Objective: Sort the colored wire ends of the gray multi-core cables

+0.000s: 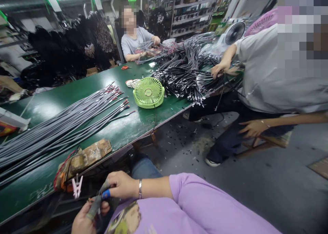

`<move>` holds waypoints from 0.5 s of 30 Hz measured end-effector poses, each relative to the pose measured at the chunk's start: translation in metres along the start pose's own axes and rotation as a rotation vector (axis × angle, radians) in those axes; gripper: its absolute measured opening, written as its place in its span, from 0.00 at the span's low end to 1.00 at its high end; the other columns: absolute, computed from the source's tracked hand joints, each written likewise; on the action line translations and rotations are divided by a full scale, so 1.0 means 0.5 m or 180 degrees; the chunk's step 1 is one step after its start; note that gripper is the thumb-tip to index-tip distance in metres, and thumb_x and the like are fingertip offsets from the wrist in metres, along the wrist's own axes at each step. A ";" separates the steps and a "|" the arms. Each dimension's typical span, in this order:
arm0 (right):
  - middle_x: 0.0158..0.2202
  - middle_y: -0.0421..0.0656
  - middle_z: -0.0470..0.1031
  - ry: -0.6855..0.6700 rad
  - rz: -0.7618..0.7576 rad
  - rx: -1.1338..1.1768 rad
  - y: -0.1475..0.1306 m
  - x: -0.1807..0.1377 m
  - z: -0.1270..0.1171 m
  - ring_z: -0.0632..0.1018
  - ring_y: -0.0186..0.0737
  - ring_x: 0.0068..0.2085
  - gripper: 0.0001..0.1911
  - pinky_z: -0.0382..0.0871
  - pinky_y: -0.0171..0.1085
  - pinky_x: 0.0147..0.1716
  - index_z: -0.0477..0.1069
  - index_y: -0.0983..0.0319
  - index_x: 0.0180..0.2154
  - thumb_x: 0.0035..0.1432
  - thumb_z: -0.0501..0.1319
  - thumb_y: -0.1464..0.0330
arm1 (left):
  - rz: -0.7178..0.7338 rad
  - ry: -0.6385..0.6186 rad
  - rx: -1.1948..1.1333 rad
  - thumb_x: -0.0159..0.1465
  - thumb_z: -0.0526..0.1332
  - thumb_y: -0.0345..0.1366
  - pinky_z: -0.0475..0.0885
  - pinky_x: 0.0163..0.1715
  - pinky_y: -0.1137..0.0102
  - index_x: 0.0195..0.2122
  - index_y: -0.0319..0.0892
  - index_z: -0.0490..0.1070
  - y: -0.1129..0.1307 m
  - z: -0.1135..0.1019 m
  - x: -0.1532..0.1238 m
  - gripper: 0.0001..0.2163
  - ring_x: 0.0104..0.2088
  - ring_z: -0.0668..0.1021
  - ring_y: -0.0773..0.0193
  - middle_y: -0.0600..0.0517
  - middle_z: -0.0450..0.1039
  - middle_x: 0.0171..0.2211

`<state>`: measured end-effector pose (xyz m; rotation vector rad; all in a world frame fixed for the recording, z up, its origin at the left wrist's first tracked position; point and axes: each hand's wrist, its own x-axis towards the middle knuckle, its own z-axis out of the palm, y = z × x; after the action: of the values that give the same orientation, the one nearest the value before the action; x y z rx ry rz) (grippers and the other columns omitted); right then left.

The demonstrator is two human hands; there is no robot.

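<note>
My right hand (121, 184), with a metal bracelet on the wrist, is closed in a pinch on the upper end of a short grey cable piece (96, 205); something blue sits at the fingertip. My left hand (82, 222) is at the bottom edge, its fingers wrapped round the lower end of the same piece. Both hands are below the near edge of the green table (143, 119). A pink clip (77, 186) is fixed to that edge just left of my hands, next to a worn taped pad (87, 157).
Long grey cables (64, 124) with red-tipped ends lie across the table's left. A green fan (148, 92) lies mid-table beside a heap of black cables (184, 68). A seated person (269, 73) at right handles them; another (133, 39) sits at the far end. Orange scissors (125, 67) lie there.
</note>
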<state>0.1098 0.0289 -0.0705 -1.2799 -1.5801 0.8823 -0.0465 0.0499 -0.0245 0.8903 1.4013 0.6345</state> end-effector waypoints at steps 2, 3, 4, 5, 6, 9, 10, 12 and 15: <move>0.32 0.39 0.74 -0.0039 -0.0094 -0.0104 0.004 0.002 -0.002 0.75 0.33 0.35 0.07 0.68 0.27 0.36 0.79 0.62 0.37 0.53 0.68 0.69 | 0.0016 -0.0122 0.0200 0.19 0.75 0.49 0.76 0.26 0.68 0.18 0.40 0.76 0.001 -0.003 0.001 0.25 0.22 0.78 0.57 0.47 0.77 0.18; 0.32 0.39 0.74 -0.0084 -0.0136 -0.0173 0.006 0.003 -0.004 0.75 0.33 0.35 0.07 0.68 0.28 0.36 0.79 0.62 0.37 0.53 0.68 0.69 | 0.0047 -0.0192 0.0339 0.20 0.75 0.51 0.76 0.27 0.68 0.18 0.40 0.76 0.002 -0.005 0.002 0.25 0.23 0.78 0.56 0.46 0.77 0.19; 0.32 0.39 0.74 -0.0141 -0.0178 -0.0237 0.006 0.004 -0.007 0.75 0.33 0.35 0.07 0.68 0.28 0.36 0.79 0.62 0.37 0.53 0.68 0.69 | 0.0108 -0.0255 0.0505 0.21 0.74 0.52 0.76 0.28 0.68 0.18 0.40 0.77 0.005 -0.008 0.002 0.25 0.23 0.79 0.55 0.46 0.78 0.19; 0.33 0.39 0.75 -0.0195 -0.0219 -0.0290 0.006 0.004 -0.010 0.75 0.33 0.35 0.07 0.68 0.28 0.36 0.79 0.62 0.36 0.54 0.67 0.69 | 0.0203 -0.0311 0.0699 0.23 0.74 0.53 0.77 0.29 0.68 0.18 0.41 0.77 0.007 -0.011 0.003 0.24 0.25 0.79 0.54 0.45 0.78 0.20; 0.33 0.39 0.74 -0.0242 -0.0258 -0.0333 0.005 0.004 -0.015 0.75 0.33 0.35 0.06 0.68 0.28 0.35 0.78 0.63 0.36 0.54 0.67 0.69 | 0.0330 -0.0364 0.0916 0.25 0.73 0.53 0.77 0.31 0.67 0.18 0.41 0.77 0.010 -0.014 0.004 0.23 0.26 0.80 0.53 0.45 0.78 0.21; 0.33 0.40 0.74 -0.0339 -0.0347 -0.0397 -0.003 0.001 -0.029 0.75 0.33 0.35 0.07 0.68 0.27 0.35 0.78 0.65 0.36 0.55 0.67 0.69 | 0.0844 -0.0464 0.1616 0.29 0.72 0.52 0.77 0.36 0.64 0.18 0.43 0.78 0.022 -0.025 0.006 0.20 0.33 0.81 0.47 0.47 0.80 0.23; 0.33 0.40 0.74 -0.0375 -0.0365 -0.0417 -0.007 0.001 -0.034 0.75 0.33 0.35 0.07 0.67 0.27 0.35 0.78 0.66 0.36 0.55 0.67 0.69 | 0.1023 -0.0498 0.1831 0.31 0.71 0.51 0.77 0.36 0.64 0.19 0.44 0.78 0.025 -0.029 0.007 0.18 0.34 0.81 0.46 0.48 0.80 0.24; 0.33 0.40 0.73 -0.0477 -0.0392 -0.0471 -0.014 0.002 -0.043 0.75 0.32 0.35 0.07 0.67 0.26 0.36 0.77 0.66 0.36 0.55 0.66 0.69 | 0.1380 -0.0584 0.2170 0.35 0.69 0.49 0.77 0.36 0.64 0.20 0.46 0.79 0.029 -0.038 0.013 0.14 0.34 0.82 0.45 0.49 0.81 0.26; 0.33 0.39 0.73 -0.0607 -0.0432 -0.0636 -0.021 0.009 -0.052 0.75 0.32 0.35 0.06 0.66 0.27 0.34 0.77 0.65 0.35 0.57 0.65 0.68 | 0.1852 -0.0827 0.2514 0.40 0.65 0.44 0.77 0.36 0.65 0.23 0.47 0.80 0.025 -0.057 0.033 0.10 0.34 0.82 0.47 0.50 0.81 0.29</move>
<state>0.1305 0.0307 -0.0508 -1.2366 -1.9221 0.7953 -0.0714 0.0746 -0.0219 1.9786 1.1444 0.3490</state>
